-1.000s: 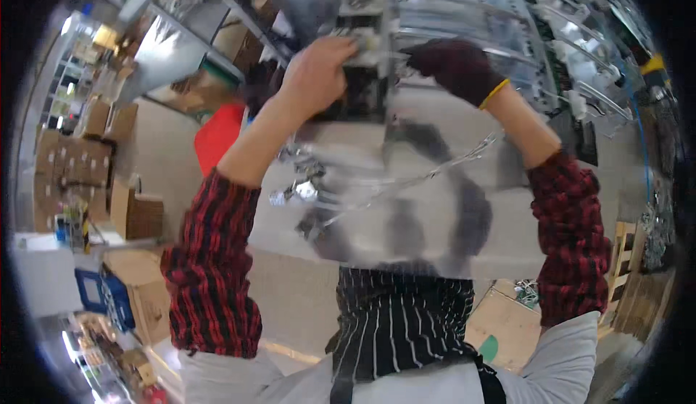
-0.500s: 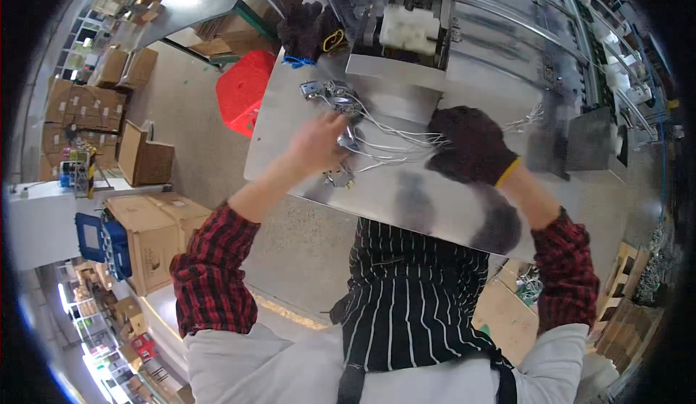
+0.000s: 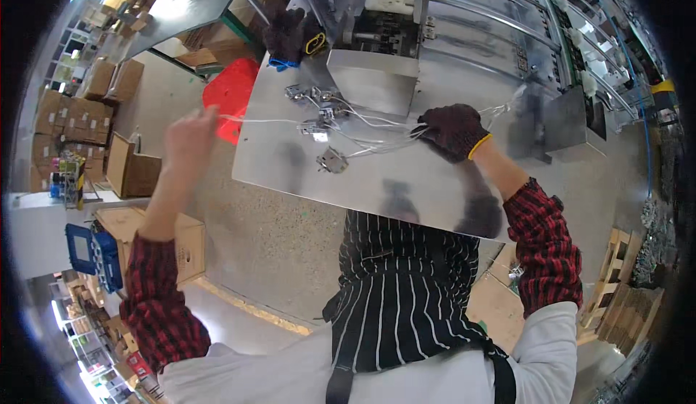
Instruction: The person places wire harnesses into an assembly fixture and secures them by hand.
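Note:
Out past the table's left edge, my bare left hand (image 3: 190, 139) is closed at the end of a thin white wire (image 3: 261, 120), which runs taut toward the small metal parts. My right hand (image 3: 455, 132), in a dark knitted glove with a yellow cuff, is closed around a bundle of white wires (image 3: 377, 143) on the metal table (image 3: 326, 186). Between my hands, several small shiny metal parts (image 3: 317, 126) lie at the wires' ends. One squarish metal part (image 3: 332, 160) sits closer to the table's front edge.
A machine with steel rails (image 3: 500, 16) and a sheet-metal cover (image 3: 373, 81) stands at the table's back. A dark glove (image 3: 285, 35) lies at the back left. Beyond the left edge is a red plastic stool (image 3: 235, 88). Cardboard boxes (image 3: 163, 237) stand on the floor at left.
My left hand has moved from the metal parts out to the left, drawing one white wire straight. My right hand keeps its hold on the bundle. The whole view has shifted slightly.

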`<state>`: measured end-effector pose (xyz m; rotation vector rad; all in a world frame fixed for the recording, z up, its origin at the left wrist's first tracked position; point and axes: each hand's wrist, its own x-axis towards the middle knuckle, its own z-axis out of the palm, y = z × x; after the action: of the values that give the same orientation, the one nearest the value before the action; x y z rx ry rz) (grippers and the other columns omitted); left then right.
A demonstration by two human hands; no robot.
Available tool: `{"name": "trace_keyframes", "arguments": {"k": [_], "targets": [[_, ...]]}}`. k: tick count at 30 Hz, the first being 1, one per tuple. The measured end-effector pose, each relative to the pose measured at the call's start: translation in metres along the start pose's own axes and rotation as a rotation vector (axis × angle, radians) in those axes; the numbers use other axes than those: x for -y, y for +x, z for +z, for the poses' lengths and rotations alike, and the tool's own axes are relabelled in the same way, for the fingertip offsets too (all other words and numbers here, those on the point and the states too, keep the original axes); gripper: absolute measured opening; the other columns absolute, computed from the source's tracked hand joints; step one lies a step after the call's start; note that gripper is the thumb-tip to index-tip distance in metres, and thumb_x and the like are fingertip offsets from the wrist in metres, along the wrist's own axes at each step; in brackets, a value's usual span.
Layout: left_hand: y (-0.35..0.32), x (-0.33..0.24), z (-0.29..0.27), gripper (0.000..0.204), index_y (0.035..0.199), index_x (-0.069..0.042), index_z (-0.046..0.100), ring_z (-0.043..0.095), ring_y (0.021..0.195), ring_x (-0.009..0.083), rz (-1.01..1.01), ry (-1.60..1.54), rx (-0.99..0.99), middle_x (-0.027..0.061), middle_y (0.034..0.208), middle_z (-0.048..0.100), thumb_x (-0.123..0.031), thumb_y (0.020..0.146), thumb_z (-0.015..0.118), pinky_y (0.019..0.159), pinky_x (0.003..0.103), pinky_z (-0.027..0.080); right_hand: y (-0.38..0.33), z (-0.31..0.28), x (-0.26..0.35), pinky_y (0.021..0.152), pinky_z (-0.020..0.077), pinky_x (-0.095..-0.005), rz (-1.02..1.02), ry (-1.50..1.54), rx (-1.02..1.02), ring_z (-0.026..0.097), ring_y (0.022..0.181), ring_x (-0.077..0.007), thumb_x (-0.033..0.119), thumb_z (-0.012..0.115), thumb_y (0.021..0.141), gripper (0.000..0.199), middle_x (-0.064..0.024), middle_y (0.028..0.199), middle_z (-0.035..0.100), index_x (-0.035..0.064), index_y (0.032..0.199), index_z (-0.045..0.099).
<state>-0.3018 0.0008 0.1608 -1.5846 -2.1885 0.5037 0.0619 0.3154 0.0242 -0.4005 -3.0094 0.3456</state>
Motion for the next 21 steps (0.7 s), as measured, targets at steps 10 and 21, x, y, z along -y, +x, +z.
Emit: {"name": "trace_keyframes", "arguments": {"k": [10, 21], "targets": [[-0.082, 0.083, -0.039, 0.027, 0.105, -0.008, 0.057, 0.057, 0.100, 0.0376, -0.688, 0.151, -0.490, 0.0194, 0.102, 0.058, -0.020, 0.082, 0.062, 0.078, 0.047, 0.048, 0.000, -0.136, 0.146, 0.063, 0.0464, -0.0444, -0.247, -0.166, -0.505, 0.060, 0.065, -0.0285, 0.027, 0.060, 0.078, 0.039, -0.0117, 0.079, 0.064, 0.0120, 0.115, 0.062], [0.066, -0.121, -0.126, 0.044, 0.118, -0.009, 0.050, 0.061, 0.087, 0.0387, -0.532, -0.680, -0.593, 0.0173, 0.104, 0.057, -0.029, 0.083, 0.067, 0.068, 0.046, 0.050, 0.027, -0.157, 0.147, 0.061, 0.0483, -0.0402, 0.022, -0.186, -0.561, 0.061, 0.073, -0.0265, 0.025, 0.062, 0.082, 0.030, -0.0062, 0.085, 0.064, 0.0121, 0.109, 0.063]]}}
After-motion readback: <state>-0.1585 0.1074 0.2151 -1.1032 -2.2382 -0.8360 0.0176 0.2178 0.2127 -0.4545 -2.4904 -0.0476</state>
